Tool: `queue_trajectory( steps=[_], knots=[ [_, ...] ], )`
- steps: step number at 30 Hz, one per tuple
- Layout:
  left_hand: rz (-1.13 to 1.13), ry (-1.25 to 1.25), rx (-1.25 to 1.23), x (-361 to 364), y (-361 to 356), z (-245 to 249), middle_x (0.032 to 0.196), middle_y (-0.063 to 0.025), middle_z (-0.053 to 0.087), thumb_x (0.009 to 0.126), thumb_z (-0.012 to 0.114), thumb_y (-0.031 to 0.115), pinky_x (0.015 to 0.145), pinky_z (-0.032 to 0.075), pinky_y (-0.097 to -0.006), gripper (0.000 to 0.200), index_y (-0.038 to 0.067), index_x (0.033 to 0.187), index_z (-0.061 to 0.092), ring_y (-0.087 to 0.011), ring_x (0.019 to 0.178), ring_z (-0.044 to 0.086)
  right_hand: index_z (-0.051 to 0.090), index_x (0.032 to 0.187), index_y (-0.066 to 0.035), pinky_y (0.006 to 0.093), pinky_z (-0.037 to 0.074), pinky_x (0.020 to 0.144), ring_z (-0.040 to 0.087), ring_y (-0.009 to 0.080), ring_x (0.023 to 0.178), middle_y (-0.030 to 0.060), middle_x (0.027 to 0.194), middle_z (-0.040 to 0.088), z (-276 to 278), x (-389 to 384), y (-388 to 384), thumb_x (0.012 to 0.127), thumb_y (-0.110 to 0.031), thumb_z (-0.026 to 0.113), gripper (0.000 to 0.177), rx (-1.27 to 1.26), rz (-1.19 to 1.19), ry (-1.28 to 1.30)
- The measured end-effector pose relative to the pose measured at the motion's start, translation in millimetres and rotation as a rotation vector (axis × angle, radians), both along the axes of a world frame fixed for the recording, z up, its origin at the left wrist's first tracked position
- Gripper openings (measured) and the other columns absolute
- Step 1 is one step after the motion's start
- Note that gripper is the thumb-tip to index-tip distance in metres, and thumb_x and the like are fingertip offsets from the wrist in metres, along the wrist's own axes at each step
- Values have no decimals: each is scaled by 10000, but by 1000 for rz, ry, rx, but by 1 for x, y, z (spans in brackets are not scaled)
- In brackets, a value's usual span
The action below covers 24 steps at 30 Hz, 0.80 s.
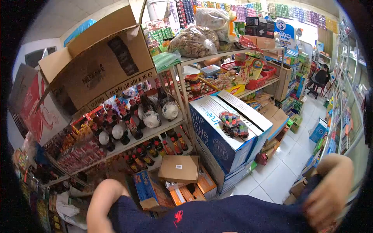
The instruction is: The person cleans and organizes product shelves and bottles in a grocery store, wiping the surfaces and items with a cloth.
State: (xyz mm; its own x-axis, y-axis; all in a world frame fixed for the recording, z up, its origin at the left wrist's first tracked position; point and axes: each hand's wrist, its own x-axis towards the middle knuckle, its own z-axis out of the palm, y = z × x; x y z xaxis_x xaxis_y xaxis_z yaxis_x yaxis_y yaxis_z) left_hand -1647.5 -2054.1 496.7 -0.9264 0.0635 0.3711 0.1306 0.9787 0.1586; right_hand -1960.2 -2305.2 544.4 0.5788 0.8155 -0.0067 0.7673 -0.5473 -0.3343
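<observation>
My right hand (320, 213) is at the lower right, close to the side of my dark navy shirt (241, 215). Motion smears its fingers, so I cannot make out whether it holds anything. On the left, my bent left arm (101, 202) reaches down past the bottom edge, and the hand itself is out of view. Between the arms, the shirt shows a small red emblem. Just beyond it lie a flat brown carton (178, 169), a blue and orange box (149, 190) and orange boxes (188, 194).
A metal shelf (136, 136) of bottles stands left, with a large Nescafé carton (101, 66) on top. Blue-white milk cartons (217, 143) are stacked centrally, bearing a wrapped pack (234, 124). A tiled aisle (281, 163) runs back toward a seated person (321, 75).
</observation>
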Motion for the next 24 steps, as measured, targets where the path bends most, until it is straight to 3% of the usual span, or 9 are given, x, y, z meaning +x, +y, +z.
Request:
queue_trajectory(
  steps=[2,3,5,8,10,12,16,21,24],
  knots=[
    [-298,-414,214,13,-60,-11,687,-29,526,837,443,228,528,399,-321,188,146,677,501,-203,670,542,475,741,-26,352,428,646,522,266,684,135,740,523,-41,38,-29,904,-207,381,260,255,249,279],
    [-129,-94,452,13,-85,-40,682,-64,506,698,575,235,524,386,-316,143,102,685,524,-202,616,509,459,714,-8,384,407,658,518,300,728,154,736,511,-48,64,-44,858,-202,456,242,313,225,355],
    [165,-60,1188,11,-127,-105,721,-79,528,871,430,311,580,410,-324,305,56,733,524,-226,657,517,514,831,-18,370,406,713,524,283,775,131,797,535,-81,106,-91,797,-285,564,274,379,-308,178],
    [819,-222,1019,-24,-153,-177,811,-125,550,863,445,349,733,418,-342,393,-26,971,489,-241,806,535,496,1057,-65,392,369,845,458,309,997,155,1068,486,-158,172,-158,715,-419,608,505,100,-1022,-369],
    [552,-189,1110,-33,-148,-247,958,-144,526,876,424,357,820,380,-337,423,-29,1047,448,-233,942,497,399,1218,-112,420,298,947,365,372,1120,210,1215,382,-225,190,-206,677,-511,604,703,-54,-1278,-321],
    [652,-265,1278,-41,-143,-237,1035,-135,484,891,394,366,849,355,-310,434,-32,1061,432,-214,983,459,361,1250,-133,428,279,964,360,372,1129,214,1240,360,-251,196,-211,678,-524,600,732,91,-1108,-408],
    [573,-209,1535,-49,-152,-276,799,-50,472,886,420,335,693,364,-265,355,-15,925,459,-103,779,414,382,1237,-123,414,317,934,402,378,1073,229,1195,392,-256,190,-212,630,-392,675,726,102,-1353,-432],
    [377,-336,1217,-69,-174,-266,709,-119,458,895,393,295,641,376,-299,324,-17,813,420,-148,700,440,478,1136,-110,371,392,791,482,328,911,166,944,501,-261,181,-230,589,-192,672,586,305,-1290,-390],
    [694,-477,678,-72,-174,-254,655,-194,508,853,415,251,543,403,-411,243,21,774,423,-345,631,529,537,1018,-81,334,408,747,499,311,857,136,893,495,-254,165,-216,585,-25,641,449,535,-1223,-633]
  ],
)
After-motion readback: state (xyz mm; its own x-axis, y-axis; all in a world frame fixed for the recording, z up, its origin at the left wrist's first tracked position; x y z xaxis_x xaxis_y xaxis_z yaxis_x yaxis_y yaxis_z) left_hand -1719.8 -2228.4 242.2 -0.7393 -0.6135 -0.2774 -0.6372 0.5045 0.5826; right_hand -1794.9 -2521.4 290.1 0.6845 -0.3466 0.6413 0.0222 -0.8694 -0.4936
